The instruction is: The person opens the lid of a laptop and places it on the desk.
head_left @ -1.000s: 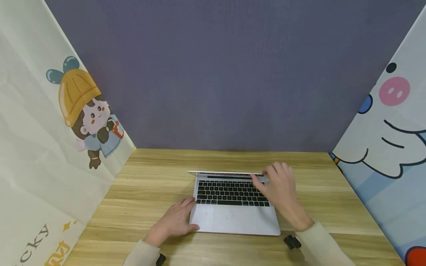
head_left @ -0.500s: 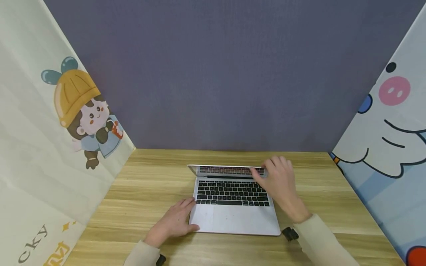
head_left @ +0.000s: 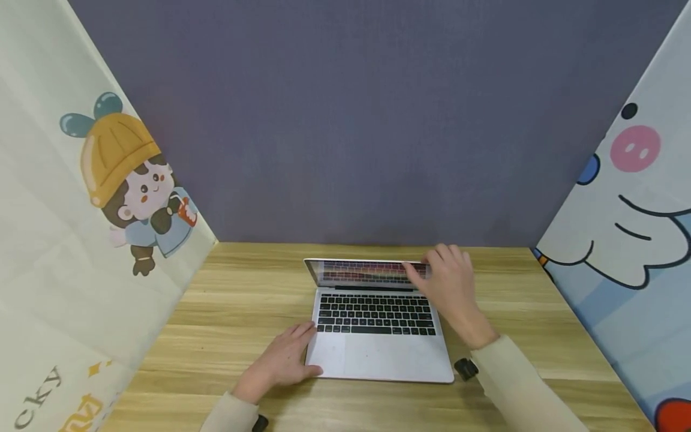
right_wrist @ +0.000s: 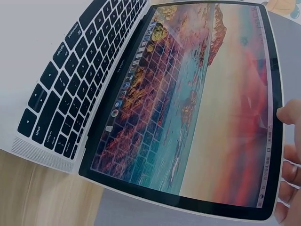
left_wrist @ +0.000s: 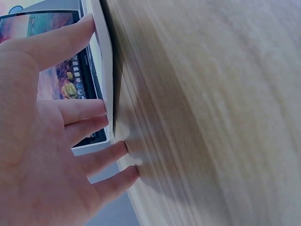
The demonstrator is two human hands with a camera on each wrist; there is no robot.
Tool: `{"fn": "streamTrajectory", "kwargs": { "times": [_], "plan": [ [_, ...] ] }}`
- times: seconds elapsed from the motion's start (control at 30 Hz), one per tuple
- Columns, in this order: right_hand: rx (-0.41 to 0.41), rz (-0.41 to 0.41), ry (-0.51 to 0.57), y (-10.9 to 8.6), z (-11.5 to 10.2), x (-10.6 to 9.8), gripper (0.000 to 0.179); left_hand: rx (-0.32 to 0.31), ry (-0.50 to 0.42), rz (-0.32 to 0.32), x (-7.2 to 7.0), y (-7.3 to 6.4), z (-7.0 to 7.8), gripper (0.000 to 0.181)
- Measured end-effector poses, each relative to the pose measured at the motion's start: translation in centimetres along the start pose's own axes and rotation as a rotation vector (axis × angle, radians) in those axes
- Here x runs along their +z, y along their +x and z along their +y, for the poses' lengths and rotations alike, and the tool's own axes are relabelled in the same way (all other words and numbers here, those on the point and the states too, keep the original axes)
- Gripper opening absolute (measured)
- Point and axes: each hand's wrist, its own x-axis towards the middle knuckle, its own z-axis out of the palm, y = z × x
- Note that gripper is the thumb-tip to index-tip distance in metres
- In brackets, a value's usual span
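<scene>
A silver laptop (head_left: 380,357) with black keys lies on the wooden table, its lid tilted up behind the keyboard (head_left: 376,314). In the right wrist view the lit screen (right_wrist: 211,99) shows a coast scene with a row of icons. My right hand (head_left: 450,291) pinches the lid's top edge near its right corner, thumb on the screen side and fingers behind. Along the base's left side rests my left hand (head_left: 285,357), fingers extended at the edge and thumb at the front left corner. In the left wrist view the left hand (left_wrist: 51,127) partly hides the screen.
The wooden table (head_left: 243,282) runs back to a dark grey-purple panel (head_left: 372,120). Printed cartoon sheets stand at either side, a left sheet (head_left: 48,198) and a right sheet (head_left: 653,240). A small black device (head_left: 466,369) sits by the right wrist.
The laptop lid has swung up and back, showing more of the screen. My right hand has moved away from me with its top edge, while my left hand has stayed at the base.
</scene>
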Motion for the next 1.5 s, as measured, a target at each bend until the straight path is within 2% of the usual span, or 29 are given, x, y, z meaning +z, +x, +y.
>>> {"fn": "streamTrajectory", "kwargs": {
  "times": [1.1,1.5],
  "plan": [
    [0.142,-0.082,-0.001,2.8,0.9,2.3,0.037,-0.023,-0.017,-0.012,-0.2,-0.2,0.1,0.091],
    [0.157,-0.08,0.015,3.7,1.7,3.0,0.037,-0.01,-0.025,-0.013,-0.3,-0.2,0.1,0.092]
  ]
}}
